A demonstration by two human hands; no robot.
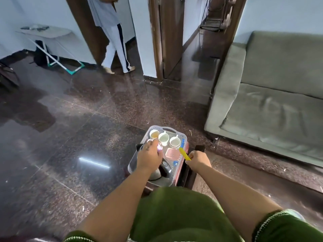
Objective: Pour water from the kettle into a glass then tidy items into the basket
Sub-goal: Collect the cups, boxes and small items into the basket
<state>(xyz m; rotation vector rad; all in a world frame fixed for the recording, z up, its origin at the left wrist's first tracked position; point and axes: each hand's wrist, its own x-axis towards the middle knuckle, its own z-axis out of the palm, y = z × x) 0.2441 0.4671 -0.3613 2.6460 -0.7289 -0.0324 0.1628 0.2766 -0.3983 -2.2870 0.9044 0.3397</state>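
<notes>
The basket point(175, 131) is a pale, perforated plastic tray with a handle slot in its far rim, and it rests on a low reddish stand. Three white cups stand upright in a row along its far side: the left cup point(154, 133) holds an amber liquid, while the middle cup point(163, 137) and right cup point(175, 142) show pale interiors; a pink square dish point(172, 153) lies flat just behind the right cup. The kettle point(160, 172), metal-bodied with a black handle, stands at the near end of the basket, partly hidden, so its lid state cannot be determined.
</notes>
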